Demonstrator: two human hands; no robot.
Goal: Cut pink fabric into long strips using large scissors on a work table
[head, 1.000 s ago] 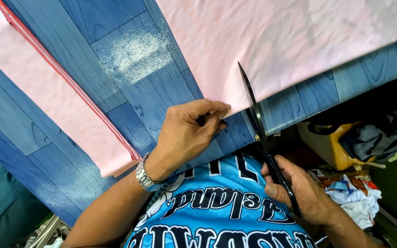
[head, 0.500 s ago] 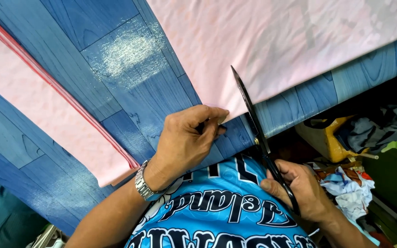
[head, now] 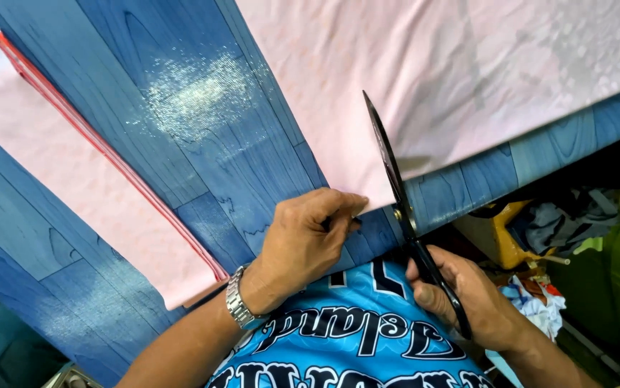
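Note:
A large sheet of pale pink fabric (head: pixel 432 79) lies on a blue wood-patterned table (head: pixel 180 144). My left hand (head: pixel 302 241), with a metal wristwatch, pinches the fabric's near corner at the table edge. My right hand (head: pixel 468 298) grips the handles of long black scissors (head: pixel 396 194). The blades point away from me along the fabric's near edge, just right of my left hand, and look nearly closed.
A folded strip of pink fabric with a red edge (head: pixel 87 179) lies diagonally at the left of the table. Below the table's right edge sit a yellow container (head: pixel 507 230) and a heap of cloth scraps (head: pixel 539 302). My blue printed shirt fills the bottom.
The view has shifted slightly. The scissors have advanced a little along the fabric edge, and my left hand stays pinched on the corner.

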